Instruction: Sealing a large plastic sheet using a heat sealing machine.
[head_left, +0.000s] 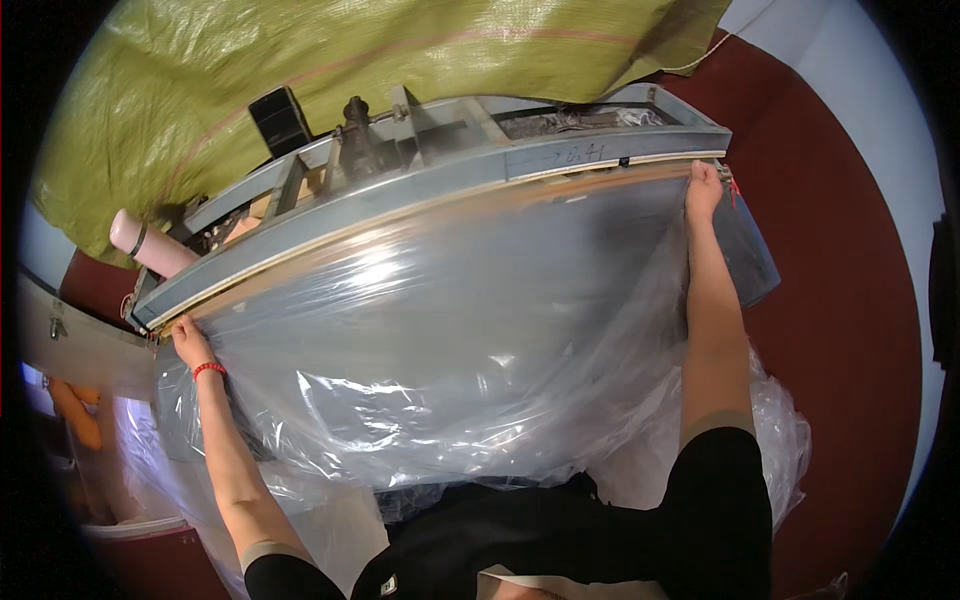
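A wide sheet of clear plastic film (pixel 450 330) is stretched flat over a grey machine table, its far edge lying along the long sealing bar (pixel 440 200). My left hand (pixel 188 340), with a red band at the wrist, pinches the film's left corner at the bar's left end. My right hand (pixel 703 190) grips the film's right corner at the bar's right end. Both arms are spread wide and the film hangs crumpled toward my body.
Behind the bar stands the grey metal machine frame (pixel 420 130) with a black box (pixel 280 120). A pink bottle (pixel 150 245) lies at the left. Yellow-green woven sacking (pixel 350 50) covers the back. The floor (pixel 840 260) is dark red. More crumpled plastic (pixel 780 420) sits at my right.
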